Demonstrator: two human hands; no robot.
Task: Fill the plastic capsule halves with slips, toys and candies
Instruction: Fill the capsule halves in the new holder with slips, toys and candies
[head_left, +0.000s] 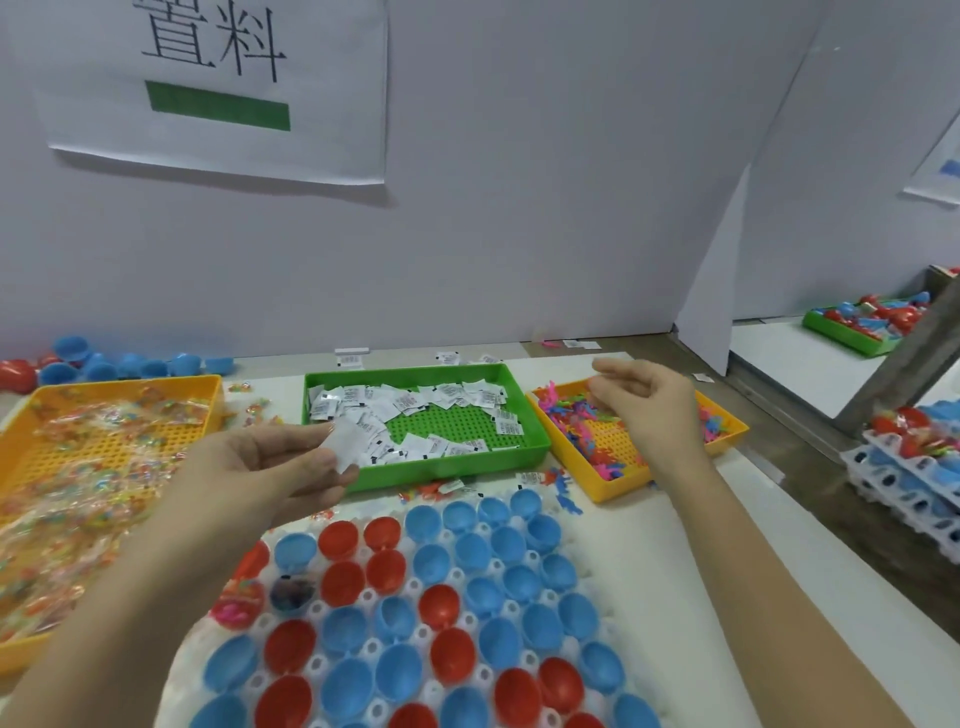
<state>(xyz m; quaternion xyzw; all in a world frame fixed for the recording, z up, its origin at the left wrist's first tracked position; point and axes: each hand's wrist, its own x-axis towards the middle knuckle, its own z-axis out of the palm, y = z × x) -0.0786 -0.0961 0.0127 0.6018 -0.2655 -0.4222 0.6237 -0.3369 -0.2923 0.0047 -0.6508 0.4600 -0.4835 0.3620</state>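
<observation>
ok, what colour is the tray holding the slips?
Green: the slip tray, best seen in the head view.

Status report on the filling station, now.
Left hand pinches white slip. Right hand over toy tray, grip unclear. Capsule halves mostly empty. Left forearm covers some near-left ones.

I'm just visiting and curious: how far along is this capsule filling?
Early days. Done: two of the red and blue plastic capsule halves, near the white holder tray's left edge, seem filled. In hand: the left hand pinches white paper slips; the right hand hovers over the orange tray of small colourful plastic toys. Left: nearly all the others sit empty.
</observation>
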